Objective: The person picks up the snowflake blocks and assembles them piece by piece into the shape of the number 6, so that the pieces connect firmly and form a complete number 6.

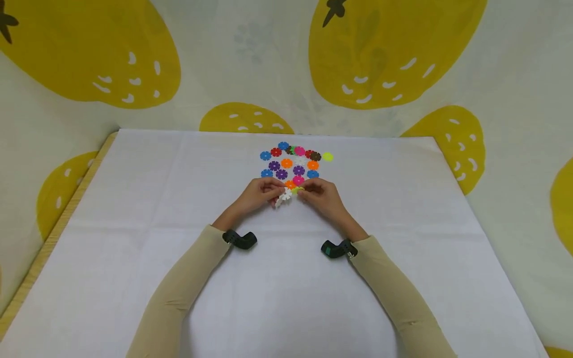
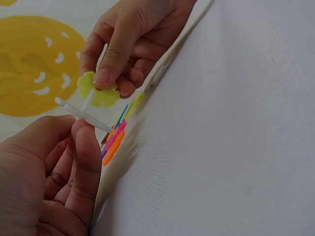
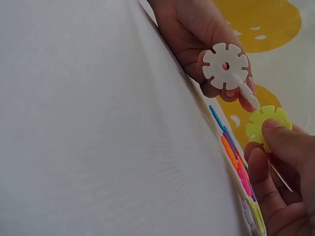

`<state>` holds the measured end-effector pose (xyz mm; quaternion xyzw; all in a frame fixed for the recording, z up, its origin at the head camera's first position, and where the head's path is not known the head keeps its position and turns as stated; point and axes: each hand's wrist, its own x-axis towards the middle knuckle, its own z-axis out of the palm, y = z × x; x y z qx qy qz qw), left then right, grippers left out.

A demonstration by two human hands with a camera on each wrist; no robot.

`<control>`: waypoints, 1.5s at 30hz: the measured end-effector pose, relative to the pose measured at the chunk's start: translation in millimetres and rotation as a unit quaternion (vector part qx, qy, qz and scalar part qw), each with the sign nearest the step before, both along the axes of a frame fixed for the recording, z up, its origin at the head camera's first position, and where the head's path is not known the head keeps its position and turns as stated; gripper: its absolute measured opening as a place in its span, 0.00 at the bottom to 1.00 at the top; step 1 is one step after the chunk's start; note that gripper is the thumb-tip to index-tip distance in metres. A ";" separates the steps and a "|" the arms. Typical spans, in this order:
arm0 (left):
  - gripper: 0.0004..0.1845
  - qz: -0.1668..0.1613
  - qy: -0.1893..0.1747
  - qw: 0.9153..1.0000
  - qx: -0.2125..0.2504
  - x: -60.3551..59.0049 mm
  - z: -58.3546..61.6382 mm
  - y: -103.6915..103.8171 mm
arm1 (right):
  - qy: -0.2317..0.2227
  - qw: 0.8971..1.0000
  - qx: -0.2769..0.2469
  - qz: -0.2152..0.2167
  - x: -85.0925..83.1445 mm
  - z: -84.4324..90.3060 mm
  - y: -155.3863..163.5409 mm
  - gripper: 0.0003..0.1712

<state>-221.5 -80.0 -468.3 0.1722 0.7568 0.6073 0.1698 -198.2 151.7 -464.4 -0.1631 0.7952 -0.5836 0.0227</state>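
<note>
My left hand pinches a small joined piece of white snowflake discs, notched round their edges. One white disc faces the camera in the right wrist view, and another slots into it at an angle. Thumb and fingers of my right hand pinch a yellow-green snowflake disc. Its notched edge is right at the end of the white piece, and in the left wrist view the yellow-green disc overlaps the white discs. Both hands are close together above the near side of the loose discs.
Several loose snowflake discs in purple, blue, orange, pink, red, brown and white lie flat just beyond the hands. A yellow-green one lies at their right. White cloth covers the table; a fruit-patterned curtain hangs behind.
</note>
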 end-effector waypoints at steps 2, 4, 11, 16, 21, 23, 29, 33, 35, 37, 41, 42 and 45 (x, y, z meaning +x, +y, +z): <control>0.14 -0.004 -0.001 1.000 0.001 0.1 0.0 0.0 | 0.001 1.000 0.003 0.003 0.1 -0.5 -0.1 0.10; 0.14 -0.005 0.000 1.000 -0.002 0.3 -0.1 -0.1 | 0.002 1.000 0.010 0.008 0.2 -1.3 -0.5 0.10; 0.13 -0.002 0.015 1.000 -0.026 0.8 -2.0 2.8 | 0.000 1.000 0.023 0.003 1.1 -1.8 -0.5 0.10; 0.12 0.008 0.011 0.999 -0.030 1.7 -1.0 5.8 | 0.008 0.999 0.029 0.018 6.9 13.5 -1.7 0.09; 0.11 0.000 0.016 1.000 -0.025 2.6 1.6 10.1 | 0.031 0.998 0.048 0.035 16.7 34.2 -3.5 0.08; 0.11 -0.005 0.020 1.000 -0.023 2.8 2.5 11.6 | 0.033 0.997 0.056 0.030 17.9 36.8 -3.4 0.08; 0.15 -0.033 0.002 0.999 -0.021 5.4 4.9 9.8 | 0.006 0.999 0.032 0.013 5.0 13.6 -0.8 0.11; 0.15 -0.059 -0.002 0.998 -0.024 5.4 4.7 7.9 | 0.001 0.999 0.023 0.022 0.9 6.9 1.0 0.12; 0.15 -0.059 -0.004 0.998 -0.019 5.3 4.6 8.0 | 0.012 0.999 0.034 0.021 0.7 8.5 2.3 0.13; 0.15 -0.058 -0.009 0.998 -0.008 5.5 4.5 7.8 | 0.023 0.998 0.048 0.019 0.1 10.4 4.2 0.14; 0.14 -0.056 -0.025 0.998 0.017 5.5 3.5 7.6 | 0.024 0.996 0.081 0.009 -2.2 14.3 8.5 0.14; 0.14 -0.057 -0.029 0.998 0.023 5.4 3.2 7.5 | 0.022 0.996 0.087 0.009 -3.0 14.6 9.9 0.14; 0.13 -0.059 -0.036 0.997 0.031 5.2 3.3 7.6 | 0.016 0.994 0.108 0.011 -4.9 16.2 14.3 0.12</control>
